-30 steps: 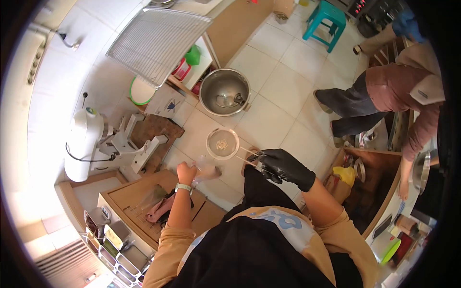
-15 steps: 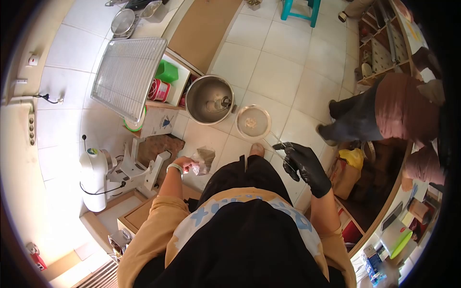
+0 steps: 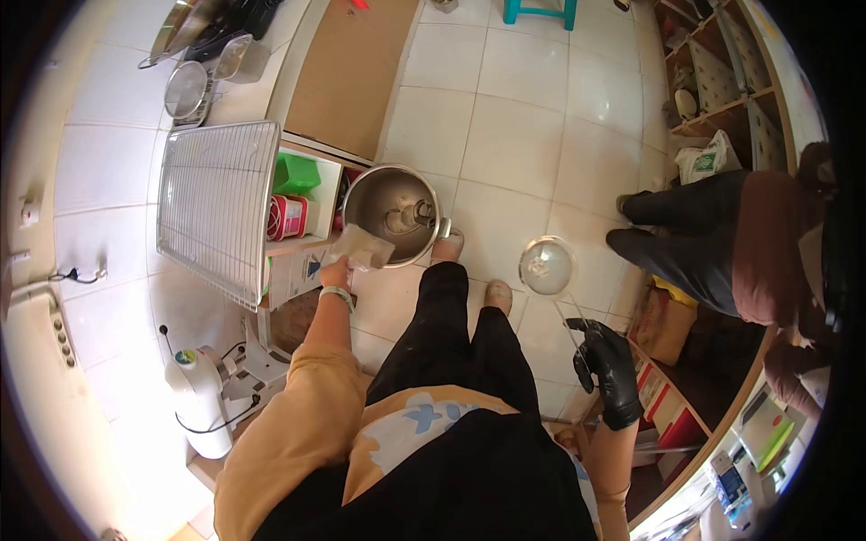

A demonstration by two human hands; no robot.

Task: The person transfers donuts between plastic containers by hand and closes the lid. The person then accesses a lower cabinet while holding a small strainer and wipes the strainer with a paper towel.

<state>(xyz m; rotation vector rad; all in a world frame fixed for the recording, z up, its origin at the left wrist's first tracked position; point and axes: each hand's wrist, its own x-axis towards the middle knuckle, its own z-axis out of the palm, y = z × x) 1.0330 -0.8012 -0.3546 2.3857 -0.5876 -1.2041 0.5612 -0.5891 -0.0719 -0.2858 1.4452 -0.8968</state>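
Observation:
My bare left hand point(image 3: 335, 272) is closed on a crumpled, see-through plastic bag point(image 3: 363, 246), its contents hard to make out. The bag overlaps the near left rim of a steel mixing bowl point(image 3: 370, 203) in this view; whether they touch I cannot tell. A metal mixer attachment point(image 3: 417, 215) lies inside the bowl. On the other side, my right hand point(image 3: 610, 371), in a black glove, grips the thin handle of a round sieve point(image 3: 561, 281). A small pale clump point(image 3: 538, 268) rests on its mesh.
Left of me, a wire rack point(image 3: 216, 203) lies near shelving with a green container point(image 3: 295, 173). A white stand mixer point(image 3: 194, 397) is lower left. A person in dark trousers point(image 3: 690, 216) stands at the right, beside wooden shelves point(image 3: 722, 117).
My left hand has moved forward with the plastic bag, up to the bowl's rim. My right hand has carried the sieve rightward, away from the bowl. My view has shifted as well.

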